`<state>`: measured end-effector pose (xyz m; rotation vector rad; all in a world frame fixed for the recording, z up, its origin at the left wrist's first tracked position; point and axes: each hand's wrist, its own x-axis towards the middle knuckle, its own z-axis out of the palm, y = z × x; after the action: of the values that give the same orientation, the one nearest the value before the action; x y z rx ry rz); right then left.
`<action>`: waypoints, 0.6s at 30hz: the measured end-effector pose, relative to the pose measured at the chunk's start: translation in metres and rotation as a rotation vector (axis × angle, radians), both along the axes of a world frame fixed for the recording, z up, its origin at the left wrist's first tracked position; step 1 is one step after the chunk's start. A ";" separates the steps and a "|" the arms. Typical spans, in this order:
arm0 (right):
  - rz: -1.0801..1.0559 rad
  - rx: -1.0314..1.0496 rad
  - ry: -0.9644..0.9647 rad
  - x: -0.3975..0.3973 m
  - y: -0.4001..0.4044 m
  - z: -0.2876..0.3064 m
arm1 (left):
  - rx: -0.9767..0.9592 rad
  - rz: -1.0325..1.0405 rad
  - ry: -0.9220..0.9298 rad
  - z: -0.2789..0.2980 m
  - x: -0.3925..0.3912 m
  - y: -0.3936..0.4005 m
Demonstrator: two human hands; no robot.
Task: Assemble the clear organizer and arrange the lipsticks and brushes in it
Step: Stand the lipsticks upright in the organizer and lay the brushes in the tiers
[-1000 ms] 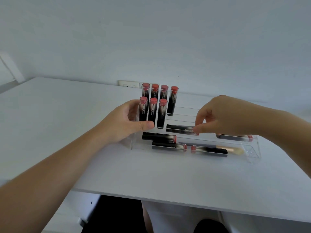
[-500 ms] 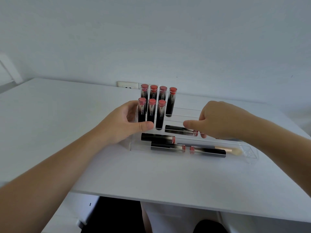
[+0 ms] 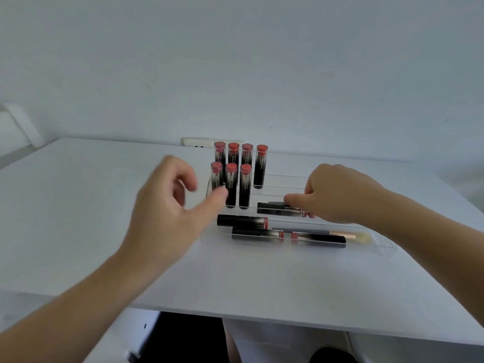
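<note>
I see a white table [image 3: 78, 205] against a pale wall, with a clear organizer [image 3: 385, 244] lying on it ahead of me. Seven lipsticks stand upright at its back left, four in the rear row [image 3: 239, 158] and three in the front row [image 3: 231, 184]. More lipsticks lie flat in the front trays, and a brush [image 3: 348, 235] lies beside them, bristles pointing right. The left hand [image 3: 167, 213] hovers blurred just left of the standing tubes, fingers spread and loose, holding nothing. The right hand [image 3: 332, 195] rests over a lying lipstick [image 3: 277, 208], forefinger touching it; whether it grips the tube I cannot tell
</note>
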<state>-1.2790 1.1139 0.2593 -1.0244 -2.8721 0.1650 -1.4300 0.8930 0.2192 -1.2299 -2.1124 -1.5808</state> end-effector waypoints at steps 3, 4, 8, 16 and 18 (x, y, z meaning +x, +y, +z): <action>-0.002 0.014 0.012 0.001 -0.001 -0.001 | -0.138 -0.147 0.106 0.003 0.037 -0.001; -0.006 0.020 0.012 0.001 -0.001 -0.001 | -0.207 -0.153 0.147 0.004 0.044 0.003; -0.023 0.042 0.010 0.004 -0.004 0.000 | -0.435 -0.067 0.240 0.003 0.060 0.022; -0.046 0.039 0.027 0.008 -0.006 0.001 | -0.583 -0.051 0.208 -0.001 0.070 0.040; -0.054 0.036 0.035 0.009 -0.007 0.001 | -0.588 -0.068 0.186 -0.001 0.071 0.042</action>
<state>-1.2695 1.1069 0.2603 -1.0802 -2.8020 0.1258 -1.3594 0.9346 0.2179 -1.5557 -2.5122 -0.8311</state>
